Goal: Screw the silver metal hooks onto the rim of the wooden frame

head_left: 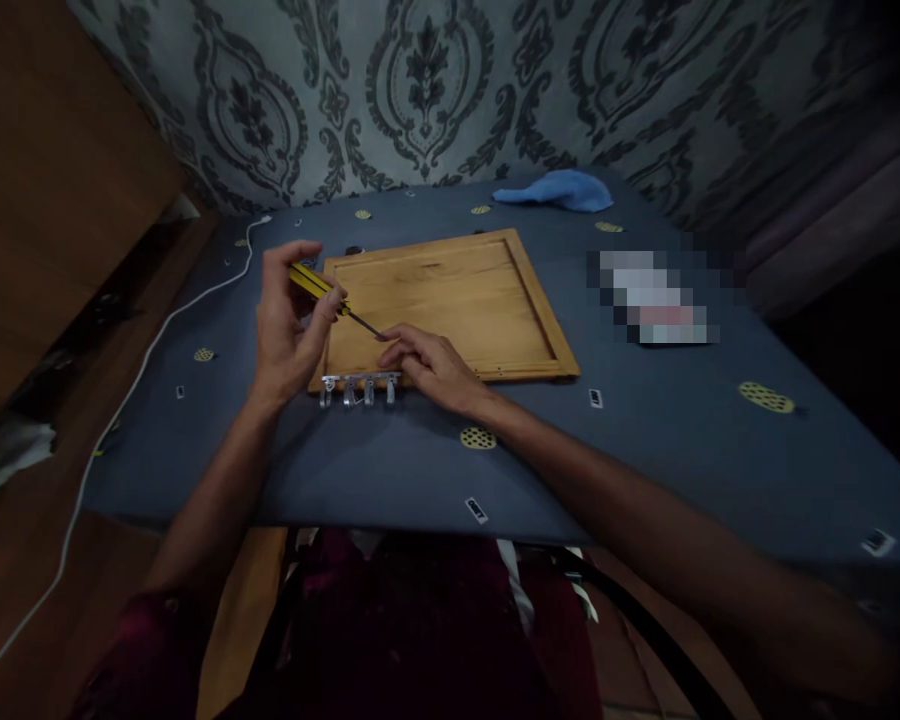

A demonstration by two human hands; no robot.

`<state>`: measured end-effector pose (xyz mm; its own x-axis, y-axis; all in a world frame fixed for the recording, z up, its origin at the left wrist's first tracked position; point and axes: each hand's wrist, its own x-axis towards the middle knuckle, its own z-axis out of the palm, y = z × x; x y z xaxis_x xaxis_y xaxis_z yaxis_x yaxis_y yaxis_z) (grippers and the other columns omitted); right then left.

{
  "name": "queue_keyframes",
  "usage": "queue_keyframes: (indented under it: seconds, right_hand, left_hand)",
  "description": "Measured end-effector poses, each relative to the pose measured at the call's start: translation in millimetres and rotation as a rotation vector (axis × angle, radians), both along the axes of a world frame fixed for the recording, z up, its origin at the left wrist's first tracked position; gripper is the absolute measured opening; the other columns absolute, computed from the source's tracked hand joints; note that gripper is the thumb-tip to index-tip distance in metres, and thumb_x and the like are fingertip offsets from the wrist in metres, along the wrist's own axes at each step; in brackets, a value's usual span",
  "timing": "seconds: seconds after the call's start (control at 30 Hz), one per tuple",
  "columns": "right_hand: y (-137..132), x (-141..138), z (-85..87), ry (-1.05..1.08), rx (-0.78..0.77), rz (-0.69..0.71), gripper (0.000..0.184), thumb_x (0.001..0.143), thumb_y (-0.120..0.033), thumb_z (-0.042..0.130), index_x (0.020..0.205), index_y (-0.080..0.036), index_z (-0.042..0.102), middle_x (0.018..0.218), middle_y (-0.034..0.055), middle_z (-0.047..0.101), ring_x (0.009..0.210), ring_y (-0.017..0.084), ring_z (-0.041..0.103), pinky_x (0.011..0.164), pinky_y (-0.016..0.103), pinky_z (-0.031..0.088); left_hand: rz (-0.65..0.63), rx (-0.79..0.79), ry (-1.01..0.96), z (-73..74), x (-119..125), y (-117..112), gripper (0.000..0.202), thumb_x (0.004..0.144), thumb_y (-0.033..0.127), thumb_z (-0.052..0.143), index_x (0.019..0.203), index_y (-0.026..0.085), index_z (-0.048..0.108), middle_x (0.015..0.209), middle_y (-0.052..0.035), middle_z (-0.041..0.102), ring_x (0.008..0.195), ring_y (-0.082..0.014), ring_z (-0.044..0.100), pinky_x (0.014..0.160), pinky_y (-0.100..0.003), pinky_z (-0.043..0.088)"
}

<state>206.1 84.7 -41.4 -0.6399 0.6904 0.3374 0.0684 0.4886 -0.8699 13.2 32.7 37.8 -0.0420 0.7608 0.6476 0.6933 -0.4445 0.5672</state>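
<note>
- Screwdriver (311, 282): slanted above the near left part of the wooden panel (457, 300), handle high and tip low, an angle that probably leaves the fingers room to turn it.
- Left hand (281, 330): thumb and fingers clamped on the yellow handle, wrist raised, forearm reaching up from the near edge.
- Right hand (442, 370): low over the panel's near edge, fingertips at the screwdriver's tip, seemingly to steady it (whether they pinch anything small, I cannot tell).
- Metal clips (369, 389): in a row along the near edge, just beside the right fingers and within easy reach.
- Panel: flat on the blue tablecloth (390, 470), which presumably gives it firm support.
</note>
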Motion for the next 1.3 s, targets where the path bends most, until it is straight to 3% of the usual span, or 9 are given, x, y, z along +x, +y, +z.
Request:
queue_keyframes:
  seconds: [0.27,0.5,0.8,1.3]
  right_hand:
    - [0.4,-0.4,0.5,0.003,0.012,0.011,0.042,0.082,-0.009,0.043,0.119,-0.016,0.062,0.098,0.0066,0.078,0.093,0.020,0.073,0.085,0.037,0.054]
    - [0.9,0.5,-0.4,0.001,0.005,0.018,0.040,0.083,-0.007,0.043,0.116,-0.019,0.062,0.098,0.0057,0.078,0.094,0.019,0.072,0.088,0.039,0.054]
    - [0.3,-1.2,-0.4,-0.017,0.027,0.031,0.039,0.084,-0.005,0.043,0.115,-0.018,0.061,0.100,0.0076,0.078,0.096,0.020,0.073,0.092,0.040,0.055]
    - [3.6,-3.5,-4.3,-0.012,0.051,0.027,0.039,0.081,-0.006,0.044,0.112,-0.020,0.062,0.096,0.0049,0.078,0.093,0.020,0.073,0.091,0.040,0.055]
  left_hand:
    - [0.112,0.018,-0.279,-22.9,-30.9,10.5,0.051,0.090,0.065,0.058,0.122,0.030,0.038,0.094,-0.0035,0.067,0.086,-0.0214,0.072,0.064,-0.034,0.059]
    - [0.230,0.009,-0.244,-34.7,-50.3,16.9,0.060,0.089,0.073,0.055,0.122,0.026,0.035,0.089,0.0030,0.064,0.081,-0.0122,0.068,0.061,-0.028,0.054]
    - [0.200,0.038,-0.302,-38.6,-57.4,18.4,0.054,0.084,0.067,0.064,0.118,0.032,0.040,0.090,-0.0024,0.063,0.083,-0.0208,0.070,0.055,-0.031,0.054]
    - [0.205,0.048,-0.266,-56.1,-66.6,34.0,0.068,0.081,0.079,0.061,0.126,0.031,0.042,0.093,-0.0045,0.065,0.080,-0.0202,0.069,0.053,-0.029,0.053]
